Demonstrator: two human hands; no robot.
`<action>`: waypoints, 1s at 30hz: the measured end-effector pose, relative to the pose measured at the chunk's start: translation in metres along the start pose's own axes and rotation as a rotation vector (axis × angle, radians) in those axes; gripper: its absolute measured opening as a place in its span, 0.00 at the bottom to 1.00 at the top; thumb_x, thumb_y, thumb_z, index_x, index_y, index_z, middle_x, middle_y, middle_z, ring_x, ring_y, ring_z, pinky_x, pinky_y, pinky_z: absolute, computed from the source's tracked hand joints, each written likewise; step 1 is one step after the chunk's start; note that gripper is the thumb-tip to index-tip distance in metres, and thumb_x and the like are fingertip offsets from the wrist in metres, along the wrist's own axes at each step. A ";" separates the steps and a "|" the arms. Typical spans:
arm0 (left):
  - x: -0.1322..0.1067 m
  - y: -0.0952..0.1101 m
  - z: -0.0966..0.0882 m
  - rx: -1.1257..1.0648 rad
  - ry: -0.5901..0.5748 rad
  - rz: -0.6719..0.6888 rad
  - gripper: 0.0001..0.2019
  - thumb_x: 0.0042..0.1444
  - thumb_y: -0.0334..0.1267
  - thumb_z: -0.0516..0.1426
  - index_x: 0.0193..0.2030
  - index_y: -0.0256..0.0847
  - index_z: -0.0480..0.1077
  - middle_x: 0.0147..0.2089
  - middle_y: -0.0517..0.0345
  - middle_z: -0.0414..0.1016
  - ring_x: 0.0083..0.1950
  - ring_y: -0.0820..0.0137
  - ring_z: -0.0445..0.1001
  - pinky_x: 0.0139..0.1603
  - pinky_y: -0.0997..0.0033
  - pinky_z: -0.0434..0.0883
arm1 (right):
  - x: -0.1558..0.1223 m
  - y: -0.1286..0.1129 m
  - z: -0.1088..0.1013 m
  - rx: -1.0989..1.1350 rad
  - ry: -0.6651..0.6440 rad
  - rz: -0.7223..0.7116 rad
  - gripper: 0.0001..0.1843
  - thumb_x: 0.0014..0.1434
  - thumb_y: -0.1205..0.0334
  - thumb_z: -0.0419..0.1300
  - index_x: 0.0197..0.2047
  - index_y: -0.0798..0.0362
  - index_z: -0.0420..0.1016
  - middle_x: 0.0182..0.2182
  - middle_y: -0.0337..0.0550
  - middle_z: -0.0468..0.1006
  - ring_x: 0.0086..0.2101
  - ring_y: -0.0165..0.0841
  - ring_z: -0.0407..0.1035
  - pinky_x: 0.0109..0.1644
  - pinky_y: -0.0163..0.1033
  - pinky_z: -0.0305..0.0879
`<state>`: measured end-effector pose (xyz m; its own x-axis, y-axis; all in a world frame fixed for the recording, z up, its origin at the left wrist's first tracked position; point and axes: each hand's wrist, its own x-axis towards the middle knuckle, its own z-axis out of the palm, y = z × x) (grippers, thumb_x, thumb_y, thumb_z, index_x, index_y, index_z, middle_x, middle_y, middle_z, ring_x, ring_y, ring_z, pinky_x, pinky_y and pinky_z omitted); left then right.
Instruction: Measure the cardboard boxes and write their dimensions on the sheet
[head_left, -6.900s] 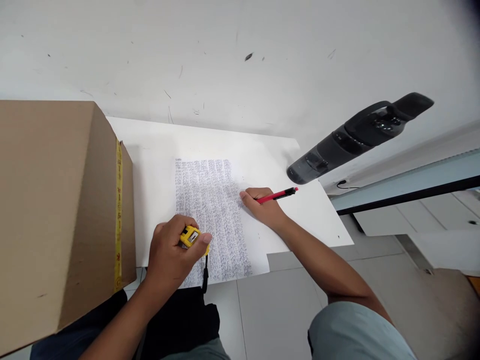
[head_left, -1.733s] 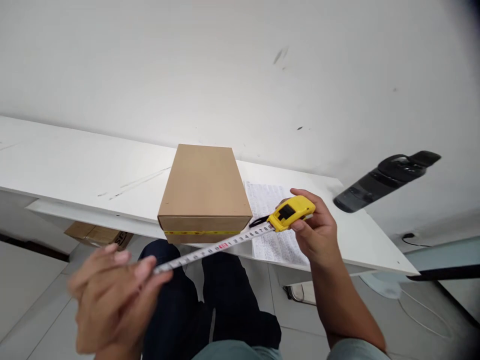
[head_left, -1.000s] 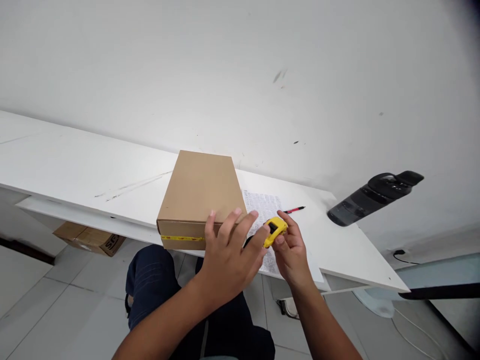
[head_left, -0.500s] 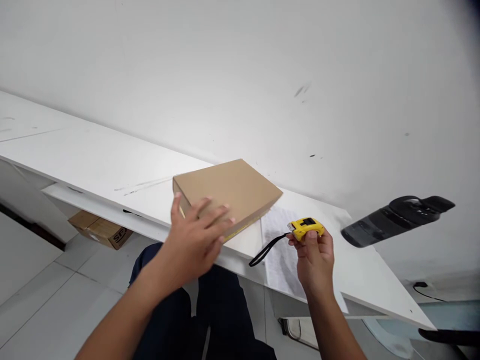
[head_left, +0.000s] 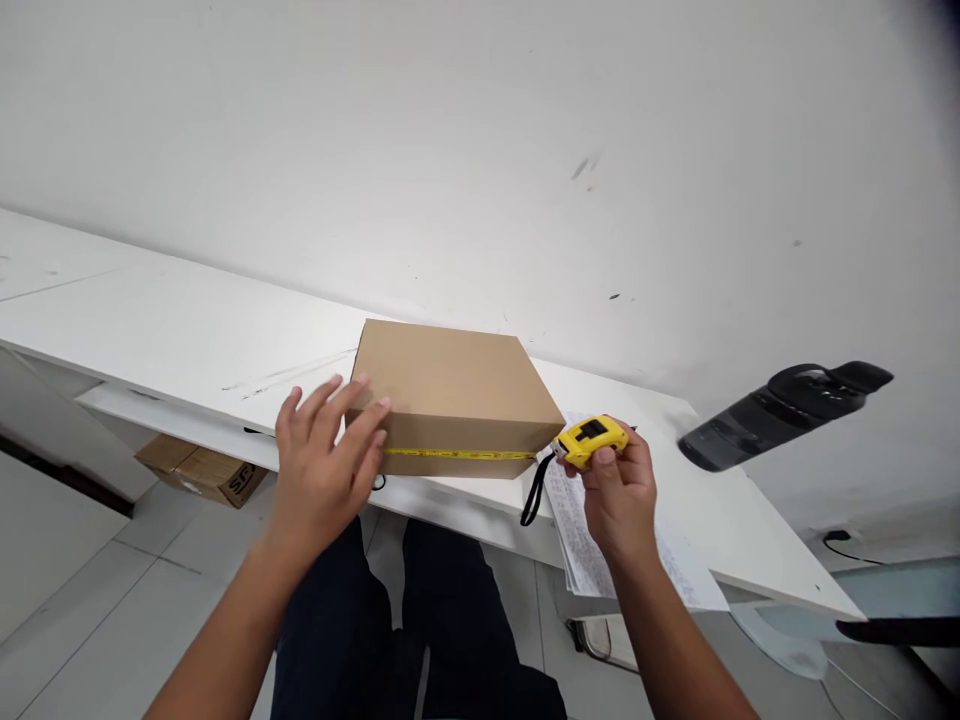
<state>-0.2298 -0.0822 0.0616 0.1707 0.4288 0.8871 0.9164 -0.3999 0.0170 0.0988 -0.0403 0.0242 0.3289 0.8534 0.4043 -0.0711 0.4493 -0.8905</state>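
Observation:
A brown cardboard box (head_left: 457, 385) lies on the white table (head_left: 165, 335), a strip of yellow tape along its near side. My left hand (head_left: 326, 460) rests against the box's near left corner with its fingers stretched out. My right hand (head_left: 619, 485) grips a yellow tape measure (head_left: 591, 441) just off the box's right corner; its black wrist strap hangs over the table edge. No blade shows pulled out of the tape measure.
Printed paper sheets (head_left: 600, 545) lie under my right hand and overhang the table edge. A dark handheld device (head_left: 780, 415) sticks out at the right. Another cardboard box (head_left: 201, 470) sits on the tiled floor under the table. My dark-trousered legs are below.
The box has been turned so its long taped side faces me. My left hand slid from its top to its left corner. My right hand brought the tape measure up to the right corner.

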 end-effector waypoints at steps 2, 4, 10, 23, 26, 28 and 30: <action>0.000 0.019 -0.005 -0.104 0.035 0.077 0.18 0.62 0.34 0.63 0.58 0.42 0.71 0.57 0.45 0.80 0.59 0.60 0.77 0.72 0.45 0.61 | -0.007 -0.010 -0.001 -0.005 -0.080 -0.039 0.28 0.53 0.41 0.73 0.51 0.44 0.71 0.40 0.39 0.74 0.29 0.31 0.71 0.26 0.35 0.68; 0.001 0.042 -0.009 -0.224 0.026 0.190 0.17 0.61 0.40 0.65 0.56 0.41 0.71 0.52 0.49 0.82 0.53 0.65 0.80 0.73 0.49 0.62 | -0.019 -0.022 0.004 -0.012 -0.211 -0.096 0.31 0.48 0.40 0.75 0.49 0.43 0.71 0.39 0.40 0.75 0.31 0.33 0.73 0.28 0.36 0.71; 0.000 0.077 -0.017 -0.344 0.090 0.419 0.05 0.63 0.36 0.63 0.46 0.42 0.77 0.45 0.59 0.85 0.54 0.70 0.80 0.72 0.57 0.67 | -0.055 -0.039 0.037 0.156 -0.603 -0.107 0.34 0.48 0.41 0.75 0.52 0.36 0.65 0.35 0.35 0.77 0.30 0.32 0.75 0.28 0.34 0.73; 0.011 0.050 -0.034 -0.328 -0.044 0.320 0.12 0.65 0.44 0.63 0.51 0.42 0.75 0.44 0.57 0.84 0.47 0.69 0.81 0.65 0.59 0.70 | -0.054 -0.038 0.032 0.229 -0.585 0.258 0.36 0.46 0.42 0.78 0.49 0.40 0.62 0.34 0.33 0.78 0.19 0.28 0.72 0.19 0.33 0.71; 0.003 0.072 -0.020 -0.419 -0.059 0.367 0.11 0.67 0.28 0.56 0.52 0.39 0.75 0.46 0.57 0.85 0.46 0.73 0.81 0.66 0.62 0.67 | -0.063 -0.039 0.037 0.259 -0.645 0.300 0.35 0.47 0.42 0.77 0.49 0.39 0.62 0.36 0.34 0.78 0.21 0.28 0.73 0.21 0.34 0.72; -0.006 0.070 -0.018 -0.451 -0.036 0.319 0.13 0.67 0.25 0.54 0.52 0.40 0.76 0.45 0.57 0.85 0.43 0.74 0.81 0.65 0.62 0.69 | -0.064 -0.037 0.035 0.234 -0.637 0.278 0.33 0.48 0.43 0.77 0.49 0.38 0.64 0.35 0.33 0.78 0.23 0.29 0.73 0.23 0.34 0.72; -0.015 0.055 -0.020 -0.415 -0.007 0.282 0.14 0.64 0.23 0.56 0.51 0.42 0.75 0.43 0.59 0.85 0.42 0.73 0.81 0.63 0.60 0.70 | -0.057 -0.034 0.027 0.142 -0.579 0.201 0.32 0.47 0.45 0.78 0.49 0.39 0.68 0.35 0.35 0.78 0.25 0.31 0.74 0.26 0.36 0.74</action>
<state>-0.1892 -0.1271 0.0586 0.3948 0.2627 0.8804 0.6134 -0.7888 -0.0397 0.0565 -0.0972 0.0367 -0.2644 0.9116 0.3147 -0.2156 0.2622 -0.9406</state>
